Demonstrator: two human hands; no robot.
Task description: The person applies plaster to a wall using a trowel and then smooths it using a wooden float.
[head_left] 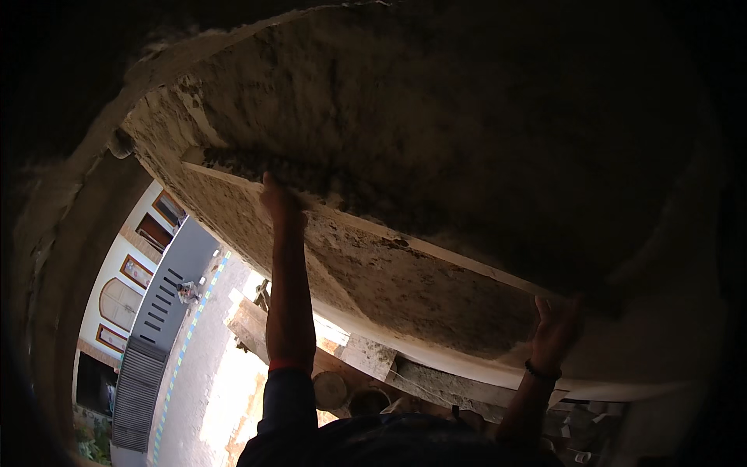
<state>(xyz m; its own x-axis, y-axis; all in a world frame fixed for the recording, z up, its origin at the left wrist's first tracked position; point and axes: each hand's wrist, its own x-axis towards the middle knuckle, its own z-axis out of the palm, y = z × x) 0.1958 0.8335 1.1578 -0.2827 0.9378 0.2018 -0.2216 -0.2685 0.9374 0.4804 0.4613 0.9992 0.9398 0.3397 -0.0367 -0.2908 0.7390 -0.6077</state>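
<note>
A long, pale straightedge [467, 263] lies slantwise against a rough plastered surface [389, 280] in front of me. My left hand [282, 204] is closed round it toward its left end. At the far right end, my right hand [556, 331] grips it, with the fingertips partly lost in shadow. Dark, lumpy mortar [311, 175] is gathered along the straightedge's upper side. Beyond that, the surface fades into deep shadow. Both of my arms are stretched out from the lower edge.
Below me are wooden planks [250, 323] and two round buckets [330, 389]. A curved, rough edge [117, 101] bounds the left. Far below lies a sunlit street [187, 373] beside a grey wall [175, 265] and a white house, with a person [187, 293] near the wall.
</note>
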